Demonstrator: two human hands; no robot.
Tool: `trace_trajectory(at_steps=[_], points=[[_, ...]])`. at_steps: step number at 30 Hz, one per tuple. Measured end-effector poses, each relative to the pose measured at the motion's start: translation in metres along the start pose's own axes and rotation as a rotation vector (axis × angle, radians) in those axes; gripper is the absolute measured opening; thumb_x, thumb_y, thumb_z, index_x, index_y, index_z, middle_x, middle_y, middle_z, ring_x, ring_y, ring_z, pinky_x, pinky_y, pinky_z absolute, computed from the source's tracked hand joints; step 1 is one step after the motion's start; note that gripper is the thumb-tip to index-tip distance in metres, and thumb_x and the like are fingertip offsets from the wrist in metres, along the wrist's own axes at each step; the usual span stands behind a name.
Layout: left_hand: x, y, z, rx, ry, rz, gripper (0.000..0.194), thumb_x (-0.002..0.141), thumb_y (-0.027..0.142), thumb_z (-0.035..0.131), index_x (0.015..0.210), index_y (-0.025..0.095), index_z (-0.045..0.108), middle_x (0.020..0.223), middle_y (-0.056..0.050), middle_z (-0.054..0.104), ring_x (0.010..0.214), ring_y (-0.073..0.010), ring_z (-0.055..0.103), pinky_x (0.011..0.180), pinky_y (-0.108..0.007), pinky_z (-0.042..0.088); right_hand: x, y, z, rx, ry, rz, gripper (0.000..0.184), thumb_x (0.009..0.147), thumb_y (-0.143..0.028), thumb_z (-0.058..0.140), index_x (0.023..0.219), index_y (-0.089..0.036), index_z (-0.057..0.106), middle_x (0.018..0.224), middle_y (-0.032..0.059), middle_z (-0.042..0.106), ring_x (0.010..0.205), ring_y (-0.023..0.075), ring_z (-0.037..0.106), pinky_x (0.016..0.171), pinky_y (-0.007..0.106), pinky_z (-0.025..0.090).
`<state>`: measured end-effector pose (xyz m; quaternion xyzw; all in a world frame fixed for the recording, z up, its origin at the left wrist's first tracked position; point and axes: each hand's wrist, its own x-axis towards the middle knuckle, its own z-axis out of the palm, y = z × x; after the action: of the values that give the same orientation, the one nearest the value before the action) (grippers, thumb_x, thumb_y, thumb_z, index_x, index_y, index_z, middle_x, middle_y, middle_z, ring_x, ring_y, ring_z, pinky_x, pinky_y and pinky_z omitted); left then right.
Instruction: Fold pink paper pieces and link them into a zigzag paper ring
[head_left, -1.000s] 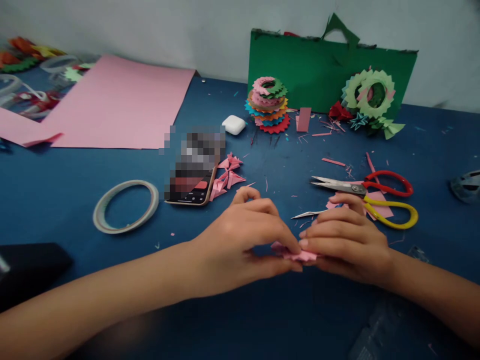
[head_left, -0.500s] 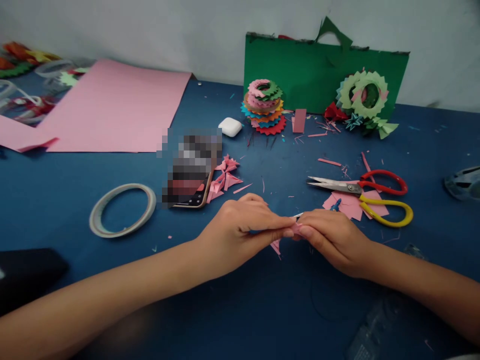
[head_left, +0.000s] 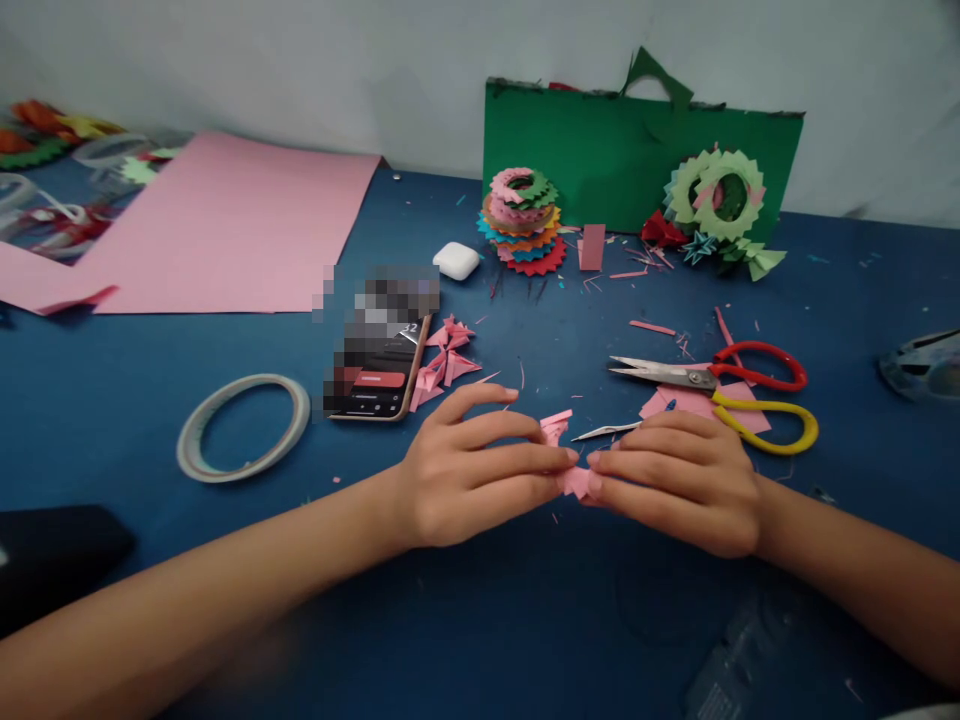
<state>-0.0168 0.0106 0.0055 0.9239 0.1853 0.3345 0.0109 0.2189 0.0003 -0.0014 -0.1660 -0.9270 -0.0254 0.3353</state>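
Observation:
My left hand (head_left: 480, 465) and my right hand (head_left: 679, 480) meet fingertip to fingertip over the blue table (head_left: 525, 620). Between them they pinch a small folded pink paper piece (head_left: 574, 478), with a pink flap sticking up near my left fingers. Both hands press the paper low against the table. Red and yellow scissors (head_left: 720, 385) lie just behind my right hand on pink paper scraps (head_left: 686, 405). A phone (head_left: 379, 365) and several folded pink paper pieces (head_left: 445, 358) lie behind my left hand.
A tape ring (head_left: 244, 425) lies at the left. A large pink sheet (head_left: 225, 225) covers the far left. A green card (head_left: 637, 155) leans on the wall, with stacked paper rings (head_left: 525, 220) and a green paper wreath (head_left: 716, 195) before it. A white case (head_left: 456, 260) sits mid-table.
Both hands have shifted and turned the pink paper between the fingertips: first held lower and nearer, then lifted toward the scissors, now pressed down flat again. The camera view drifted slightly.

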Motion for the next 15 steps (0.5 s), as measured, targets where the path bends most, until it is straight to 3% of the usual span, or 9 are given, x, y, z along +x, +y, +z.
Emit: trace_trajectory(at_steps=[5, 11, 15], points=[[-0.004, 0.01, -0.003, 0.049, -0.012, -0.058, 0.011, 0.084, 0.017, 0.063, 0.077, 0.026, 0.062, 0.086, 0.014, 0.074, 0.079, -0.0081, 0.066, 0.095, -0.031, 0.039, -0.001, -0.003, -0.003, -0.053, 0.014, -0.117, 0.011, 0.085, -0.016, 0.058, 0.09, -0.017, 0.068, 0.091, -0.0015, 0.072, 0.078, 0.0127, 0.064, 0.069, 0.028, 0.051], [-0.009, 0.006, 0.002, 0.063, 0.104, 0.152, 0.01, 0.078, 0.015, 0.068, 0.075, 0.024, 0.066, 0.093, 0.013, 0.073, 0.077, -0.007, 0.065, 0.104, -0.03, 0.034, 0.004, -0.008, -0.006, -0.085, 0.006, -0.135, 0.012, 0.082, -0.015, 0.06, 0.091, -0.016, 0.069, 0.089, -0.0036, 0.072, 0.076, 0.0114, 0.064, 0.066, 0.027, 0.051], [-0.01, 0.013, 0.001, 0.09, 0.096, 0.024, 0.013, 0.082, 0.018, 0.065, 0.072, 0.026, 0.066, 0.091, 0.014, 0.073, 0.076, -0.0077, 0.066, 0.106, -0.03, 0.034, 0.007, -0.011, -0.006, -0.059, 0.015, -0.111, 0.013, 0.083, -0.013, 0.057, 0.089, -0.014, 0.068, 0.085, -0.0022, 0.072, 0.071, 0.0112, 0.063, 0.065, 0.027, 0.05]])
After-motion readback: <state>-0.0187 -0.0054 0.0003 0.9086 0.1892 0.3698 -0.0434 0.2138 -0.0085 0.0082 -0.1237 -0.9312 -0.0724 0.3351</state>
